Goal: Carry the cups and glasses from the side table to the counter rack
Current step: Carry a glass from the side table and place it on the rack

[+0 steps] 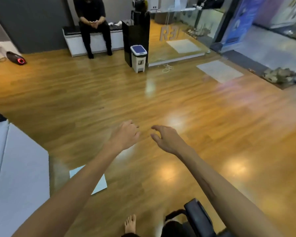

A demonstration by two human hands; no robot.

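I am holding both hands out empty over the floor (161, 93): left hand (126, 135) loosely curled, gripping nothing; right hand (166, 139) open, fingers spread. Below, a bare foot (130, 223) beside a dark chair (198, 218); farther off, a bin (138, 58) and a seated person (94, 24). No cups, glasses, side table or rack are showing. Glassware is likely light, slippery and fragile; I am planning to grip each around the body, not the rim.
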